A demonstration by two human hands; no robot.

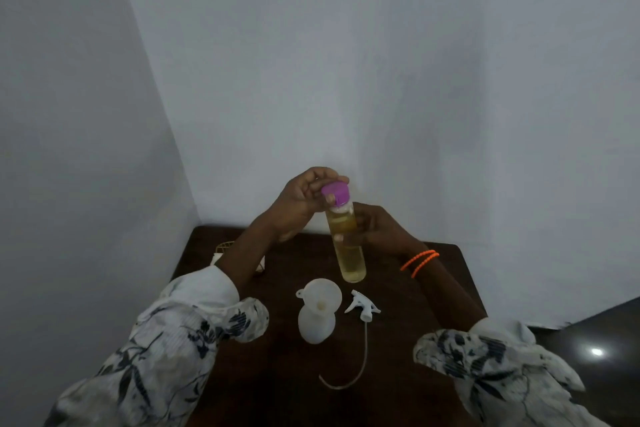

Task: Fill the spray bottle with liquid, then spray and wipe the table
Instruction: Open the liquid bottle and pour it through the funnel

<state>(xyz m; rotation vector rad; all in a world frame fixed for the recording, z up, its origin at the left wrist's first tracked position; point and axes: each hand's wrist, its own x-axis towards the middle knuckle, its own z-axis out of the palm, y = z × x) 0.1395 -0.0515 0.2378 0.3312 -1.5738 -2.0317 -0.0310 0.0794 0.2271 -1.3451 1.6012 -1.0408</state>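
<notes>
A tall clear bottle of yellow liquid [349, 253] is held up above the dark wooden table [408, 288]. My right hand [377, 227] grips its body. My left hand [299, 201] pinches its purple cap [335, 194]. Below, a white spray bottle [316, 324] stands on the table with a white funnel [320, 295] in its neck. The white trigger sprayer head [362, 307] lies beside it on the right, its long tube curling toward me.
A small wire basket [225, 248] with something pale in it sits at the table's back left, partly hidden by my left arm. Walls close in behind and on the left. A dark glossy floor [595, 340] shows at the right.
</notes>
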